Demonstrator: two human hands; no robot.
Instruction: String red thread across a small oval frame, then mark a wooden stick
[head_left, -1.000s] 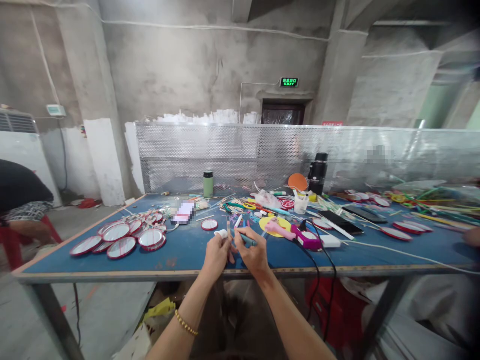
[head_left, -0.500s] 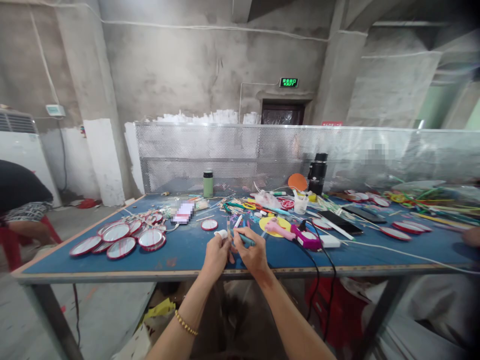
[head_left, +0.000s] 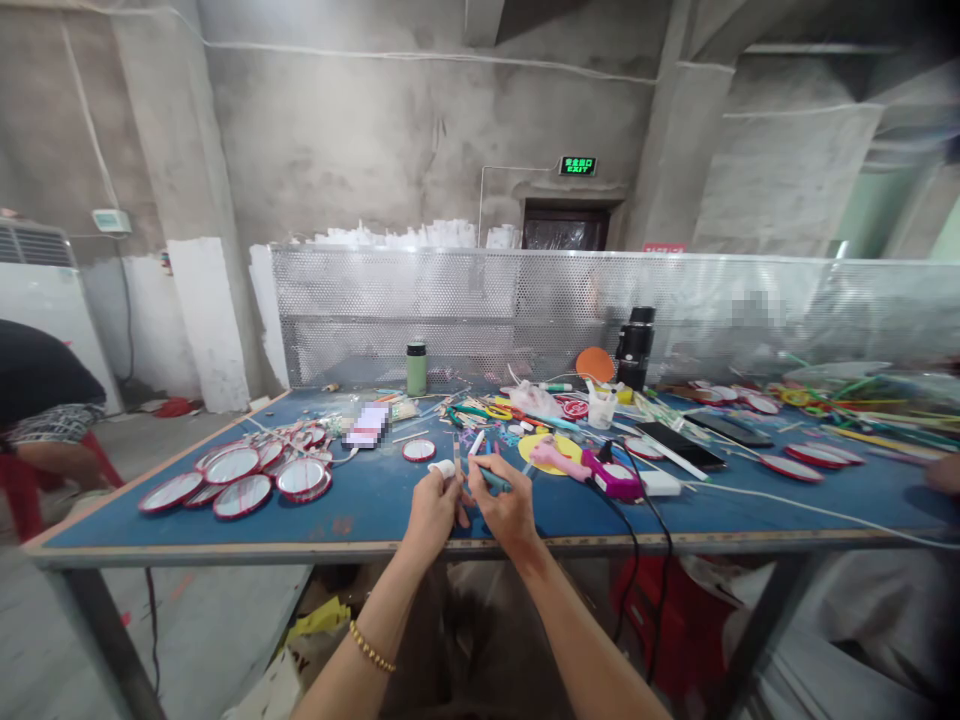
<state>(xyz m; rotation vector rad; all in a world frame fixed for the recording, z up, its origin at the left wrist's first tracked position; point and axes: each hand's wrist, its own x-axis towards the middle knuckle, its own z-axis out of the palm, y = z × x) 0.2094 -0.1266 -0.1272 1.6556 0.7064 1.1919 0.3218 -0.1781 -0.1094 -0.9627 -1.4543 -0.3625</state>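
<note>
My left hand point(head_left: 433, 510) is closed at the front of the blue table point(head_left: 360, 515). A small white object point(head_left: 442, 467) shows at its fingers; its kind is not clear. A thin pale stick point(head_left: 457, 450) stands up between the two hands, and its lower end is hidden by fingers. My right hand point(head_left: 506, 505) touches or nearly touches the left, its fingers wrapped round a teal pen point(head_left: 495, 482). Just beyond them lie a white pen-like piece point(head_left: 477, 442) and a round white disc with a red rim point(head_left: 418, 451).
Several red-rimmed discs point(head_left: 242, 495) are piled at left near a phone point(head_left: 367, 427). At right are a pink-and-purple corded tool point(head_left: 619, 480), a yellow disc point(head_left: 551, 453) and a black phone point(head_left: 681, 444). A green bottle point(head_left: 416, 370) and black flask point(head_left: 635, 350) stand behind.
</note>
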